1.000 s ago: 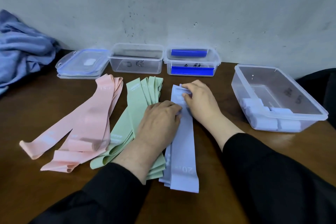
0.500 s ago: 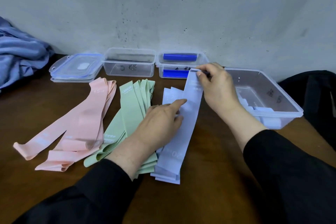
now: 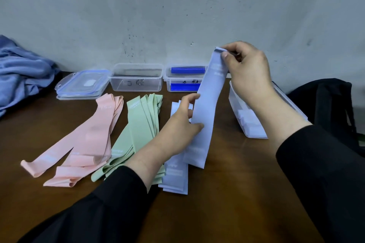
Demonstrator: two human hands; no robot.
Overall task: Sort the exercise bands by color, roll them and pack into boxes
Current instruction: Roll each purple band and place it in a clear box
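A pale lavender band (image 3: 207,104) hangs lifted above the table. My right hand (image 3: 246,71) pinches its top end. My left hand (image 3: 177,130) holds its left edge lower down, thumb in front. Under it the remaining lavender bands (image 3: 174,179) lie flat in a stack. Green bands (image 3: 142,124) lie fanned to the left, pink bands (image 3: 87,144) further left. A clear box (image 3: 256,134) at the right holds rolled lavender bands, partly hidden by my right forearm.
Along the wall stand an empty clear box (image 3: 136,79), a box with dark blue bands (image 3: 185,80) and stacked lids (image 3: 83,85). A blue cloth (image 3: 21,73) lies at far left, a black bag (image 3: 331,108) at far right.
My right hand has lifted one lavender band off the stack, up and to the right. My left hand has moved from pressing the stack to holding the raised band's edge.
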